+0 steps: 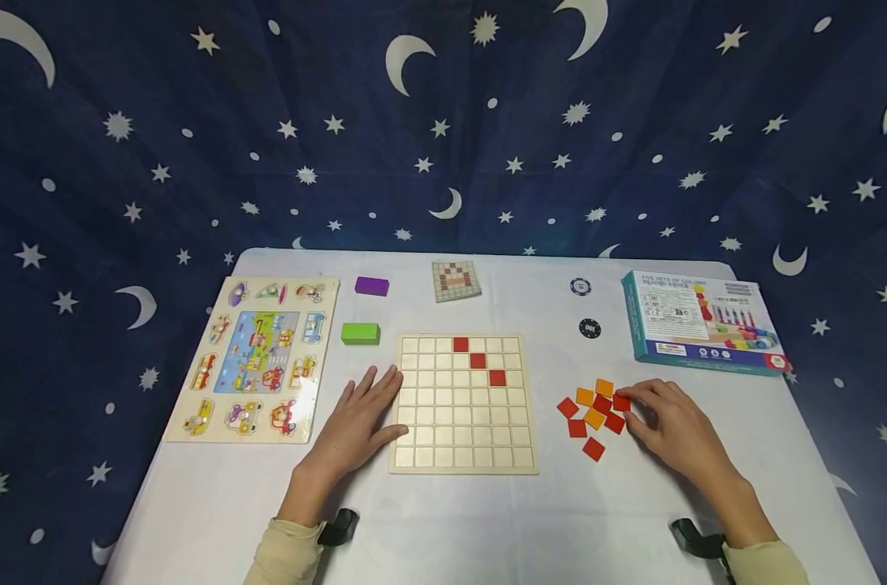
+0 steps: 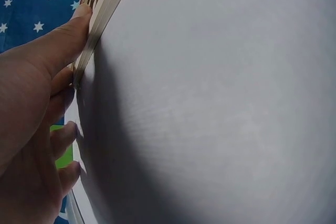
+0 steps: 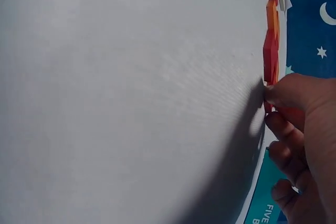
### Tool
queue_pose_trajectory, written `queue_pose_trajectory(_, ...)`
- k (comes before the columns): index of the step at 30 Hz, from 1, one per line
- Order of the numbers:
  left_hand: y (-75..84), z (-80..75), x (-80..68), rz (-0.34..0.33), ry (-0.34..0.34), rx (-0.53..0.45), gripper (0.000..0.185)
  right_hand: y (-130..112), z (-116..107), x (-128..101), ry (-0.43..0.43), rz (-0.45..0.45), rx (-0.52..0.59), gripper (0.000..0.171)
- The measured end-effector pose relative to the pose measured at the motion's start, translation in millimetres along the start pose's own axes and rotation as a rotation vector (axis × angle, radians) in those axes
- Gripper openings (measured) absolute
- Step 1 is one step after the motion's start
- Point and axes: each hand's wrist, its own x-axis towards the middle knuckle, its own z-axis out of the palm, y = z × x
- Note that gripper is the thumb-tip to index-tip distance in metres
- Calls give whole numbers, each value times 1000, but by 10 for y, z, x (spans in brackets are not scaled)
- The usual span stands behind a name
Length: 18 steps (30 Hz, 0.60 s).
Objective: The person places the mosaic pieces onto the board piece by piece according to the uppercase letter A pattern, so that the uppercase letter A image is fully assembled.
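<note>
Board (image 1: 463, 414) pale, gridded; three glossless red tiles (image 1: 478, 361) set diagonally. Left hand (image 1: 352, 435) fingers extended, touching its left edge. Right hand (image 1: 673, 426) pinching another flat square tile (image 1: 620, 404), red.

I have a big dark blue cloth (image 1: 326, 65) in front of me. It has pale moons (image 1: 395, 63), pointy stars (image 1: 485, 28) and little round dots (image 1: 492, 103) all over it. I can see soft folds going down it. The blue is on both sides of my table (image 1: 604, 520) too. My table is white on top, and its two far corners are round. Light makes the white top bright, and there are soft, dark shadows (image 3: 220, 182) on it. In both wrist views I see bits of the starry blue, and it looks brighter there.
</note>
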Motion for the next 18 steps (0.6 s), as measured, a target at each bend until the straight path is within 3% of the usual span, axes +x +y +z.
queue_pose_trajectory(5,-1,4,8,7,-1,-5,83,28,-1,8,4,17,1,41)
queue_pose_trajectory(11,3,-1,2,3,-4,-7,83,33,26,14,110,5,-12,40)
queue_pose_trajectory(18,-6,-5,-17,5,2,-6,82,-264,151,161,173,-83,61,37)
